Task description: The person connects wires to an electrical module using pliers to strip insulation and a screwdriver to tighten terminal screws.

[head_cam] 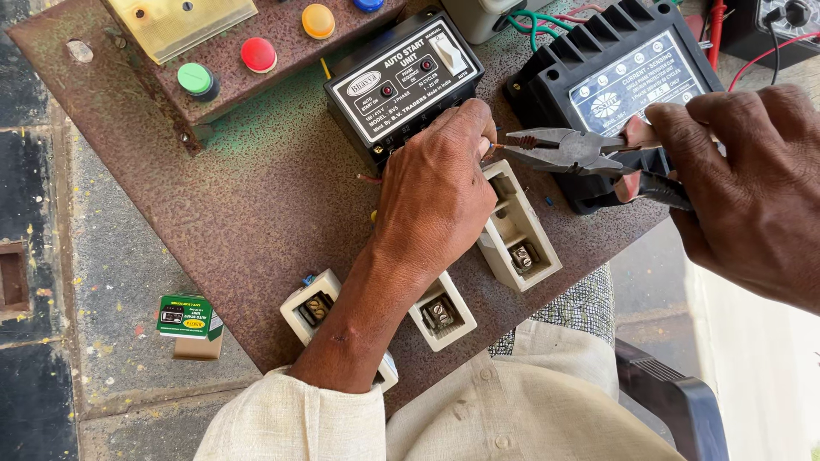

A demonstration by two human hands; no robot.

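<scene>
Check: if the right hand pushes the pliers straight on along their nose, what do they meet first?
Probably the left hand. The right hand holds the pliers nose-left, the tip at a thin wire pinched in the left fingers. Depth looks matched but is uncertain.

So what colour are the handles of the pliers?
Red on the pliers handles, gripped by the right hand; head view.

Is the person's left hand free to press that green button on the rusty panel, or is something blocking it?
Probably not freely. Nothing lies between the left hand and the green button; the rusty panel between them is bare. But its fingers are pinching a thin wire at the tip of the pliers, so it would have to let go.
</scene>
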